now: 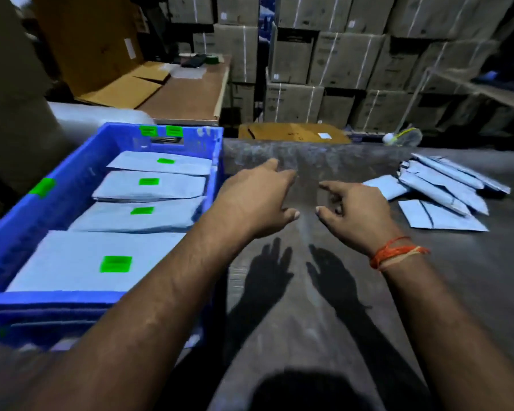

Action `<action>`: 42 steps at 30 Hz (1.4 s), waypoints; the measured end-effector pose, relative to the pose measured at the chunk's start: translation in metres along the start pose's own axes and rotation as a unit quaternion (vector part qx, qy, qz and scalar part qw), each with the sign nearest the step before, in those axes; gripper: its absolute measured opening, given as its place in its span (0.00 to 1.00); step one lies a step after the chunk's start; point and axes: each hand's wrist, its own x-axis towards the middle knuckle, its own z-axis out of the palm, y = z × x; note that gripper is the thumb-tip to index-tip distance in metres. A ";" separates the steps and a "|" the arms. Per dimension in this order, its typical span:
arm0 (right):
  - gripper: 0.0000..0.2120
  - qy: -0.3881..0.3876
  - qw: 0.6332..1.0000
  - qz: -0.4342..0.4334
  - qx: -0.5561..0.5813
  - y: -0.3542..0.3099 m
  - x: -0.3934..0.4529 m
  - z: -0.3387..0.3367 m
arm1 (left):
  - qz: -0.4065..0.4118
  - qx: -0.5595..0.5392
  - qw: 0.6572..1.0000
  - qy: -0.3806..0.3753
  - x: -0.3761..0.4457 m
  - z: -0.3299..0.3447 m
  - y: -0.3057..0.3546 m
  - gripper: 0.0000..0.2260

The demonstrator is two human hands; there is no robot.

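Both hands empty over our grey table [457, 277]: left hand [255, 200] and right hand [353, 209] hover palms down, fingers loosely spread, thumbs near each other, gripping nothing. Blue crate [57, 299] sits just beside our left hand, white packets [149, 188] with green labels overlapping inside. Loose pile [445, 185] of similar packets lies on the table to our right.

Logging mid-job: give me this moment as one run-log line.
left hand open, empty | right hand open, empty | both above table | blue crate holds labelled packets | loose packets at right
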 end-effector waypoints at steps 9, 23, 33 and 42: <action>0.27 -0.080 0.996 0.028 0.026 0.202 0.003 0.033 | -0.104 -0.115 0.987 -0.036 0.117 0.135 0.135 0.30; 0.31 -0.083 0.991 0.007 0.107 0.335 0.060 0.100 | -0.188 -0.139 0.970 -0.066 0.258 0.268 0.177 0.39; 0.42 -0.152 0.978 -0.107 -0.096 0.367 0.168 0.117 | -0.170 -0.171 0.969 -0.055 0.302 0.290 0.161 0.39; 0.37 -0.134 0.966 -0.181 -0.123 0.369 0.196 0.101 | -0.136 -0.325 0.931 0.100 0.266 0.263 0.143 0.12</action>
